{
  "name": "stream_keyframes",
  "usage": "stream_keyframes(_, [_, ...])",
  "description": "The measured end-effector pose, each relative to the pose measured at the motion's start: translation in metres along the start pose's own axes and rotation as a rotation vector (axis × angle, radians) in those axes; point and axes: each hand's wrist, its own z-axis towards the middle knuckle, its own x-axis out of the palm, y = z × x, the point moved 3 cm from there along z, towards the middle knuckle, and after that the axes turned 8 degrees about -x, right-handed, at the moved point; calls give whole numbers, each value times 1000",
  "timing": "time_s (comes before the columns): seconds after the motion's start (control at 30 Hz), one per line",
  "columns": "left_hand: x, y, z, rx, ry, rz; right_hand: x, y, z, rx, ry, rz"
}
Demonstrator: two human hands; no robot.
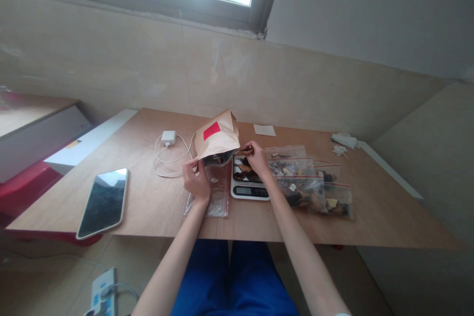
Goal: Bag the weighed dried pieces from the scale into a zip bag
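My left hand point(197, 180) is closed on the lower left edge of a brown kraft paper bag point(217, 144) with a red label point(212, 131). The bag is tilted, and dark contents show at its lower side. My right hand point(256, 159) pinches a brown dried piece point(246, 150) beside the bag's right edge, above a white digital scale point(237, 195). Dark and tan dried pieces point(244, 170) lie on the scale's tray; its display is too small to read. Under my left wrist lies a clear zip bag point(220, 206) with a red seal strip.
Several clear zip bags point(314, 188) of dried pieces overlap right of the scale. A phone point(104, 202) lies at the table's left, with a white charger and cable point(168, 138) behind. A white paper point(264, 130) and crumpled tissue point(344, 140) lie near the wall.
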Motion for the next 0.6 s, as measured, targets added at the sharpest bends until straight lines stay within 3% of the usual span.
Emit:
stream_keyframes(0.13, [1,2,-1,11,4,-6,4,-1,8,-58,169,-59])
stream_keyframes(0.3, [1,1,0,23,11,-15,2,-1,12,-98,265,-110])
stream_keyframes(0.4, [1,1,0,26,14,-17,-4,-1,13,-68,225,-78])
stream_keyframes(0.6, [2,1,-1,23,29,-22,-23,-7,15,13,3,-42])
